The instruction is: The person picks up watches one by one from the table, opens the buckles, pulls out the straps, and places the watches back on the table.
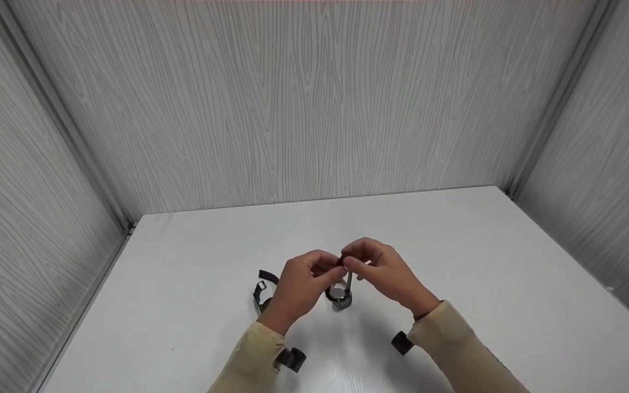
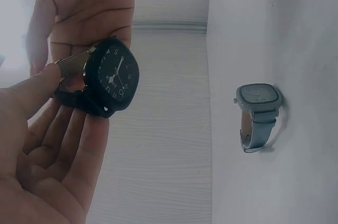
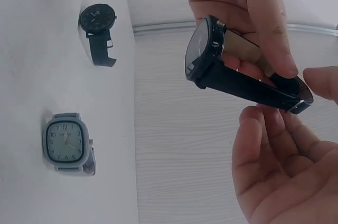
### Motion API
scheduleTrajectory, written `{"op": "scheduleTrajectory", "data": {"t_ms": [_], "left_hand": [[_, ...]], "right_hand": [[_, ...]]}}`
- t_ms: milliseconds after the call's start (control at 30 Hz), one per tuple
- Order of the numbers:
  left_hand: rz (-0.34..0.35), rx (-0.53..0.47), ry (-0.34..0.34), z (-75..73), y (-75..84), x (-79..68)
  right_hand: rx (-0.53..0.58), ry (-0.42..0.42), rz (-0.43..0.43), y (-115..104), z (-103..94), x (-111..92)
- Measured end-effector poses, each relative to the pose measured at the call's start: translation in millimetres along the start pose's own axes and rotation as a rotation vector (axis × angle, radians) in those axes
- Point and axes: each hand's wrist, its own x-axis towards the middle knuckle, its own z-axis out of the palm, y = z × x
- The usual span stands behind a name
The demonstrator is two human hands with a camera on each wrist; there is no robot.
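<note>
Both hands hold a black wristwatch point(image 2: 117, 74) above the table, its case hanging below the fingers. My left hand point(image 1: 304, 284) pinches the strap between thumb and fingers. From the other side, my right hand point(image 1: 383, 270) pinches the dark strap end near the buckle. The strap forms a loop in the right wrist view, where the case point(image 3: 200, 49) tilts downward. Below the hands, a grey-blue square watch point(image 3: 66, 140) rests on the table. A second black watch point(image 3: 98, 19) lies left of it, partly hidden by my left hand in the head view.
The white table point(image 1: 200, 256) is bordered by a wood-grain panel point(image 1: 292, 103) at the back and panels on both sides. Beige sleeves point(image 1: 451, 333) cover the forearms, with a small black device point(image 1: 291, 360) at each wrist.
</note>
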Motion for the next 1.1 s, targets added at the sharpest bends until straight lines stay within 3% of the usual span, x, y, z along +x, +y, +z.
{"op": "scheduleTrajectory", "data": {"t_ms": [300, 433, 733, 900, 1100], "left_hand": [[-0.018, 0.1, -0.05, -4.7, 3.2, -1.2], [-0.038, 0.099, -0.052, -4.2, 1.5, -1.3], [-0.04, -0.003, 0.012, -0.4, 1.3, -3.0], [-0.027, -0.007, 0.022, -2.0, -0.4, -3.7], [0.008, 0.05, -0.023, -6.8, 1.5, -3.7]], "right_hand": [[-0.101, -0.026, -0.046, -3.0, -1.2, 2.8], [-0.136, -0.017, -0.036, -0.2, 0.5, 2.6], [0.012, 0.024, -0.018, 0.1, 4.1, 3.1], [-0.034, -0.003, -0.045, -0.8, 2.2, 3.5], [-0.068, -0.015, -0.087, 0.0, 1.4, 3.8]]}}
